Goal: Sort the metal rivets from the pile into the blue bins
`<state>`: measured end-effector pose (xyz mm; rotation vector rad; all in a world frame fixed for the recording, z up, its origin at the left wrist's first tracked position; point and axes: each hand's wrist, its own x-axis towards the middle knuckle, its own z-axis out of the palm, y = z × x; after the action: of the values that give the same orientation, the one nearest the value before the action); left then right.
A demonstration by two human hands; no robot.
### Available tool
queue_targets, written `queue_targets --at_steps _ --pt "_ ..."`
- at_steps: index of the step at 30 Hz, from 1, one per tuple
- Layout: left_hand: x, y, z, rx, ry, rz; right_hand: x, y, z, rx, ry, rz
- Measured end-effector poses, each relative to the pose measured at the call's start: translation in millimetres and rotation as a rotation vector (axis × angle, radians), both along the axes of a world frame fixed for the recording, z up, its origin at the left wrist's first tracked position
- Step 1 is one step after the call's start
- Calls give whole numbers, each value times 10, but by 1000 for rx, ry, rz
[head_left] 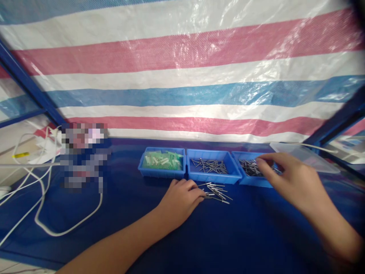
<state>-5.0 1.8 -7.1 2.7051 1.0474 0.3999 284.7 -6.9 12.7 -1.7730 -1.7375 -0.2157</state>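
Observation:
On the blue table, a loose pile of blind rivets [218,191] lies in front of the middle bin. My left hand [182,196] rests at the pile's left edge, its fingers curled together and the fingertips on the nearest rivets. Above the right blue bin [255,180] hovers my right hand [293,180], thumb and forefinger brought together in a pinch. Whatever is between them is too small to make out. Dark metal pins [249,167] fill that bin, partly hidden by the hand. More thin metal rivets [209,166] lie in the middle blue bin [213,177].
The left blue bin [162,174] holds green plastic bags [162,160] with pale pieces. White cables [42,198] loop over the table's left side. A clear plastic sheet [310,158] lies at the right. Striped tarpaulin [182,87] hangs behind, between blue frame posts [31,83].

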Motion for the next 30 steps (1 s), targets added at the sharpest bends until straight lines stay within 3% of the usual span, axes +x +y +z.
queue_targets --at_steps 2,5,8,13,19,30 --pt "1 8 -10 -1 1 2 -230 -79 52 -14 112 159" --pt "-1 23 -35 -2 -3 5 -561 -167 51 -162 93 505" --pt "-6 33 -62 -14 -32 9 -768 -191 -44 -329 -11 666" --pt "-5 30 -82 -55 -190 11 -855 -168 -189 -378 -36 702" --pt "5 2 -22 -127 -391 26 -865 -166 -158 -335 243 657" --pt "30 5 -29 -156 -357 -5 -924 -183 -260 -352 636 585"
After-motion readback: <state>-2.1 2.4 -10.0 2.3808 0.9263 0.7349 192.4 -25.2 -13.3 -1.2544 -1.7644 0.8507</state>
